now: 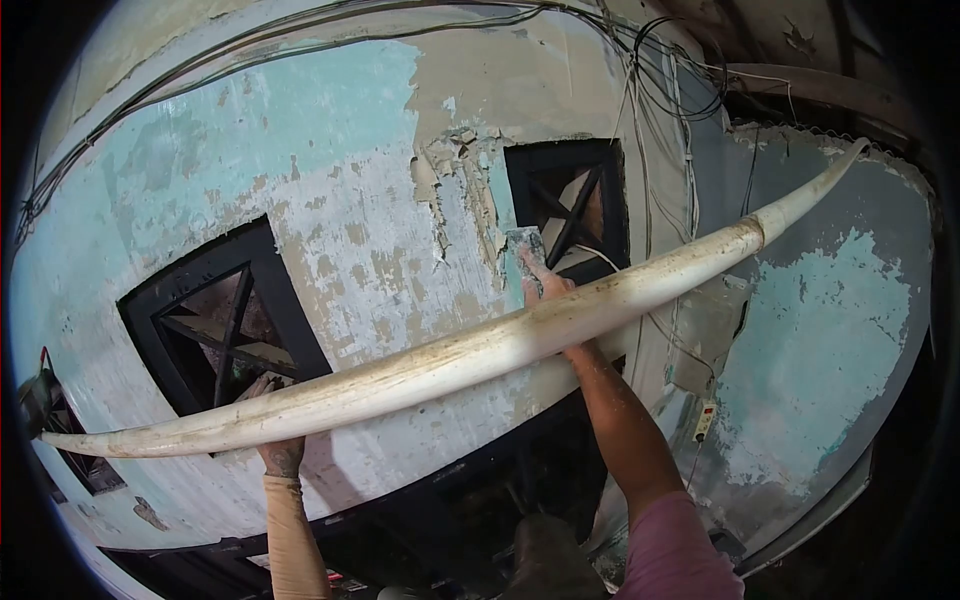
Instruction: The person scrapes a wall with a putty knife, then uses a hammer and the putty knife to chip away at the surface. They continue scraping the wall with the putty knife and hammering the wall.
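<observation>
A long white pipe [420, 385] with brown stains runs across the view in front of both forearms. Behind it, my right hand [545, 285] grips a flat, dusty scraper [524, 243], its blade against the wall beside the small dark window frame [565, 200]. The index finger lies along the scraper. My left hand [283, 457] is partly covered by the pipe. Its fingertips show above the pipe, stretched out by the lower corner of the larger dark window frame [225, 320]. Whether that hand touches the frame or the wall is hidden. Peeling paint [465, 195] hangs above the scraper.
The wall [350, 240] has patchy turquoise, white and beige paint. Black cables [330, 20] run along its top and bunch at the upper right. A power strip [706, 420] hangs at the right. A dark opening [450, 500] lies below.
</observation>
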The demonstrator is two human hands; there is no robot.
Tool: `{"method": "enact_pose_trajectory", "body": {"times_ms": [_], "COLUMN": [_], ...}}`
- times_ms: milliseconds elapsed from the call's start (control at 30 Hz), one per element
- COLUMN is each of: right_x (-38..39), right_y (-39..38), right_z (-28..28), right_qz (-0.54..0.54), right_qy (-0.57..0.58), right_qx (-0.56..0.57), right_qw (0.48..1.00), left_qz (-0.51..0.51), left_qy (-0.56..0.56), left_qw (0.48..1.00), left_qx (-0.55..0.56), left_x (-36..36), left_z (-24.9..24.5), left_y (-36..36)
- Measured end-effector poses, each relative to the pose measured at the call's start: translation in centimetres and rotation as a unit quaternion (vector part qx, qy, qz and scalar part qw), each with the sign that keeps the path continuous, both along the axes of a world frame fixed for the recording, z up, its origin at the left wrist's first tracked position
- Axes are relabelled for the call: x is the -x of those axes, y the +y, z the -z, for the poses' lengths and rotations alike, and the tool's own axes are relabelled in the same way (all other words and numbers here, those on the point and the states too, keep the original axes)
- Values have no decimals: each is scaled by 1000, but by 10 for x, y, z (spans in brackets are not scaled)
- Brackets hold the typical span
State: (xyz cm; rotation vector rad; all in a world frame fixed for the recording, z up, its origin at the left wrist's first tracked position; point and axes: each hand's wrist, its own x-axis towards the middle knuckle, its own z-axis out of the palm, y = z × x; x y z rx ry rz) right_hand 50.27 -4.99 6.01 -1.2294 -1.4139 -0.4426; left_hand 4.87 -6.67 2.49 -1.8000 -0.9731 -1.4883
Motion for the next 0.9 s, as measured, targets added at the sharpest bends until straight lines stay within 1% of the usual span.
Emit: {"method": "enact_pose_trajectory", "body": {"times_ms": [33,67,133,167,233,267,333,367,433,467,500,567,600,633,700,767,800,833,900], "right_x": [4,8,17,19,15,13,3,-2,6,14,23,28,16,4,-1,9,16,19,11], "right_y": [-4,-7,-8,-19,-6,3,27,32,6,-13,-28,-28,2,32,40,9,-6,-14,-4], "right_z": [-5,-9,-21,-32,-18,-9,17,20,-3,-19,-36,-29,-9,11,41,30,18,8,-8], "right_qz": [3,6,21,-10,-8,-7,-40,-54,-28,-15,0,29,5,-5,-11,-1,-2,-4,-48], "right_qy": [7,13,15,61,53,47,8,-12,5,16,35,43,9,-38,-60,-81,-81,-81,-35], "right_qx": [10,19,-3,86,33,6,-78,-123,29,106,151,112,-21,-147,-66,22,51,68,71], "right_qw": [1000,1000,1000,994,998,999,996,991,999,994,988,992,1000,988,996,996,995,994,996], "left_qz": [2,-10,-32,-25,-12,-25,-53,-25,-48,-58,-54,-54,-51,-48,-49,-57,-45,-41,-19], "left_qy": [1,10,29,22,7,16,34,17,23,27,32,36,26,16,19,33,32,25,-12], "left_qw": [1000,1000,999,999,1000,999,998,999,999,998,998,998,998,999,999,998,998,999,999], "left_qx": [-22,-10,17,14,11,17,25,9,-11,-20,-15,-2,4,11,10,-13,-19,-5,30], "left_x": [1,2,-8,-8,-4,-1,6,-2,-1,-1,0,6,7,8,9,7,7,10,20], "left_z": [1,3,-5,-5,-2,1,4,-3,-1,0,1,4,5,5,5,2,1,6,20], "left_y": [4,4,-11,-9,-4,-2,2,-6,1,5,7,6,7,8,5,3,3,7,21]}}
